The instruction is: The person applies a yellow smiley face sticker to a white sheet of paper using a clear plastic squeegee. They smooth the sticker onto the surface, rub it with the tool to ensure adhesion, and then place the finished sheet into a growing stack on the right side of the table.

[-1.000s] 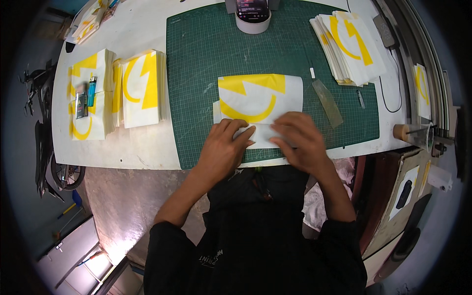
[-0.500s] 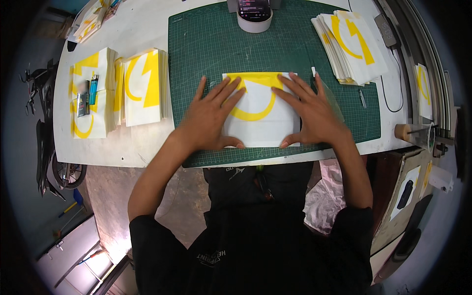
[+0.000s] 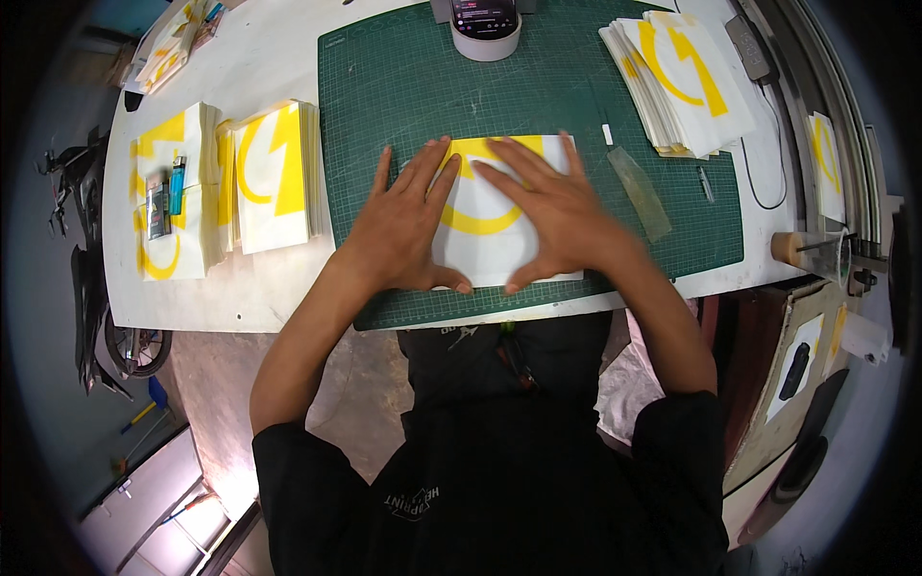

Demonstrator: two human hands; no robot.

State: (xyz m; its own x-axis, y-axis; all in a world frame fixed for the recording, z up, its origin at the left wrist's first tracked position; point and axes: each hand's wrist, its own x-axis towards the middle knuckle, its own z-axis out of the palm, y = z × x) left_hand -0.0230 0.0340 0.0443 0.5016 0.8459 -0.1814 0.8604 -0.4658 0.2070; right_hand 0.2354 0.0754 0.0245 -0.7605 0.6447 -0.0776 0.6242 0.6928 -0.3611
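Observation:
A white sheet with a yellow printed arc and band (image 3: 485, 257) lies flat on the green gridded cutting mat (image 3: 403, 86), its near edge close to the mat's near edge. My left hand (image 3: 399, 226) rests on the sheet's left side, fingers spread and pointing away from me, thumb at the near edge. Across from it, my right hand (image 3: 560, 219) lies spread over the right part, its thumb also at the near edge and its fingertips slightly blurred. Parts of the sheet are hidden under both hands. Neither hand grips anything.
A translucent strip (image 3: 639, 194) and a small pen-like tool (image 3: 706, 183) lie right of my hands. Stacks of similar printed sheets stand at the right (image 3: 682, 86) and left (image 3: 274, 178). Two lighters (image 3: 177, 185) top another stack. A phone (image 3: 483, 17) stands on a round holder.
My right hand has slid left across the sheet, closer to my left hand, uncovering the translucent strip. My left hand stays on the sheet's left side. The whole view has shifted slightly.

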